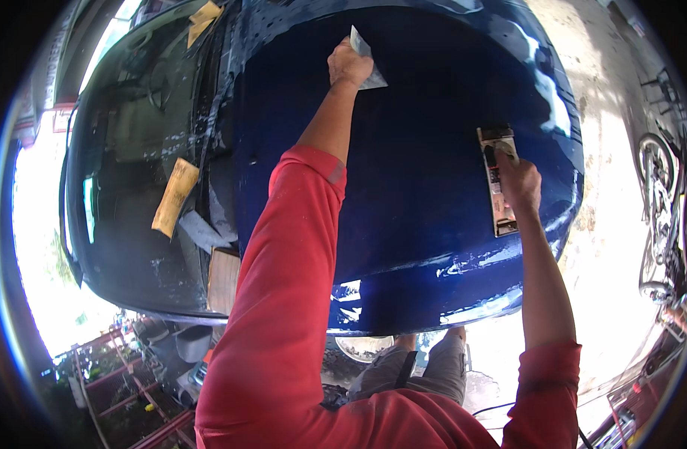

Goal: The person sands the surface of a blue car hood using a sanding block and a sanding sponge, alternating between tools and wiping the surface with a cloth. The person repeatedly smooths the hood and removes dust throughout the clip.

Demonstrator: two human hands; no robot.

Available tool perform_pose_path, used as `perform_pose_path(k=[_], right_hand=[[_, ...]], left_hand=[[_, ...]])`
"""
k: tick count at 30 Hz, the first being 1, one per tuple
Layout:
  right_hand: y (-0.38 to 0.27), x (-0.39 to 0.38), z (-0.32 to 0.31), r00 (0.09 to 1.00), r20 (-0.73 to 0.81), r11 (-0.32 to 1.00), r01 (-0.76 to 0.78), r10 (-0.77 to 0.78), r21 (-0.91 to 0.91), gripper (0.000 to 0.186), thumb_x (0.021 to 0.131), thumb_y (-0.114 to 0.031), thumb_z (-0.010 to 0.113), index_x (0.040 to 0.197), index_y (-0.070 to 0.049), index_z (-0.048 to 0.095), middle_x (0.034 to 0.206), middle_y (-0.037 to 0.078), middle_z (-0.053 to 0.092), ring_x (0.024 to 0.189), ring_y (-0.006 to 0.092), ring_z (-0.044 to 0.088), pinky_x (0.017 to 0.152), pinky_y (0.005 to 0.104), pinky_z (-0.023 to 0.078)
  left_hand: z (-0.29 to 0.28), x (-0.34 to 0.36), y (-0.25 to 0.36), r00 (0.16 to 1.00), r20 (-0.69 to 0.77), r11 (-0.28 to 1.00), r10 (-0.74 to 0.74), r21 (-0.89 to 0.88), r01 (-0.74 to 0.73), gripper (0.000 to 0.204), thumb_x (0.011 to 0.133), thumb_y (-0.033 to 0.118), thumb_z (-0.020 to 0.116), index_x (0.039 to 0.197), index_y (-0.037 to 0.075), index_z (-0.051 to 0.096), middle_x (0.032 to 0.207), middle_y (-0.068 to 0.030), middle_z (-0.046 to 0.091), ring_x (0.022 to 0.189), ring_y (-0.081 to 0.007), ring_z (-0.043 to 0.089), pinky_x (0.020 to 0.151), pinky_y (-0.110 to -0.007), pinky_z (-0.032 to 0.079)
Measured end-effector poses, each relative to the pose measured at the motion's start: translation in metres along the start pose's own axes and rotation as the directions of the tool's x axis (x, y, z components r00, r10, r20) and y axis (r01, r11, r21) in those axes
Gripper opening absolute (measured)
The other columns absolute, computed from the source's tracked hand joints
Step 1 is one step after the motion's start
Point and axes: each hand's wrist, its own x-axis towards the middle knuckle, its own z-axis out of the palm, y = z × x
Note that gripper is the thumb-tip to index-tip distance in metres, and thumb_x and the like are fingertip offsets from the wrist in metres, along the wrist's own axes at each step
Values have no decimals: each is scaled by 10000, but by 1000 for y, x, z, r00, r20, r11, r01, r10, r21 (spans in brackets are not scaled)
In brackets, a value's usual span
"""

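Observation:
A dark blue car hood (411, 165) lies in front of me, with pale, glossy patches of light along its edges. Near its far side, my left hand (349, 64) is closed on a bent grey sheet of sandpaper (371, 76). Further right, my right hand (521, 183) grips a long, flat sanding block (503, 221) with a clamp at its far end. The block rests on the hood near the front of the car, and my palm hides part of it.
On the windshield (126, 224) lies a yellow block (176, 196), narrower at its middle. Grey sheets (201, 230) and a brown board-like piece (224, 278) sit at the hood's rear edge. A bicycle (655, 172) stands at the right beyond the sunlit floor (609, 150).

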Motion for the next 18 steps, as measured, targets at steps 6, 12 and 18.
perform_pose_path(k=[6, 12, 18], right_hand=[[-7, -7, -9, 999, 35, 1000, -27, 27, 1, 716, 932, -674, 592, 1177, -40, 817, 1174, 267, 786, 1169, 460, 740, 1034, 522, 574], [-7, -6, -13, 990, 131, 996, -64, 56, 56, 717, 927, -662, 584, 1083, -5, 826, 1047, 225, 809, 1012, 396, 800, 979, 487, 601], [0, 0, -9, 988, 151, 996, -33, 20, 84, 689, 912, -643, 582, 1013, -3, 819, 925, 187, 803, 908, 359, 808, 931, 460, 608]], left_hand=[[21, -37, 2, 946, 323, 1000, -5, 13, 1, 481, 844, 116, 790, 1311, 39, 703, 1224, -194, 791, 1194, -370, 754, 1062, -445, 578], [-17, -191, -53, 812, 563, 952, 156, -306, 29, 482, 813, 214, 836, 1221, -5, 703, 1086, -162, 794, 1010, -277, 764, 924, -396, 587], [-104, -331, -62, 925, 206, 757, -318, -533, 379, 451, 853, 125, 820, 1261, -15, 690, 1093, -107, 778, 957, -208, 765, 843, -365, 613]])
